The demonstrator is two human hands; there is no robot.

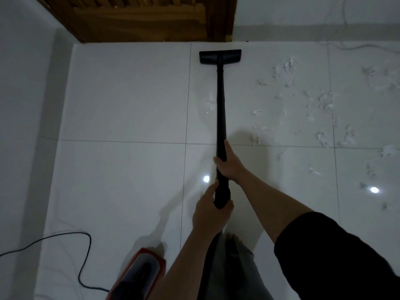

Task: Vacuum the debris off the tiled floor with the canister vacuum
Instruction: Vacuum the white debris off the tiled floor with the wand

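A person stands on a shiny white tiled floor [121,100] and holds a long black vacuum wand [221,109] with both hands. The right hand [229,164] is higher up the wand, with its fingers curled round it and the thumb lying along the side. The left hand [210,210] is lower, wrapped round the thick end of the wand near the person's body.

The wand points straight away from the person. At its far end the flat black floor head [220,56] sits on the tiles, close to a brown wooden door [138,18].

White debris [322,100], like torn bits of paper or fluff, lies spread over the tiles to the right of the wand. A few small bits lie just beside the wand, but most are well apart from the floor head.

The canister vacuum [140,276], red and black, sits on the floor at the bottom, to the left of the person's arm. A black power cord [84,256] curls across the tiles to it. A thin white cable [355,48] lies on the floor in the far right corner. Two bright light spots shine on the tiles.
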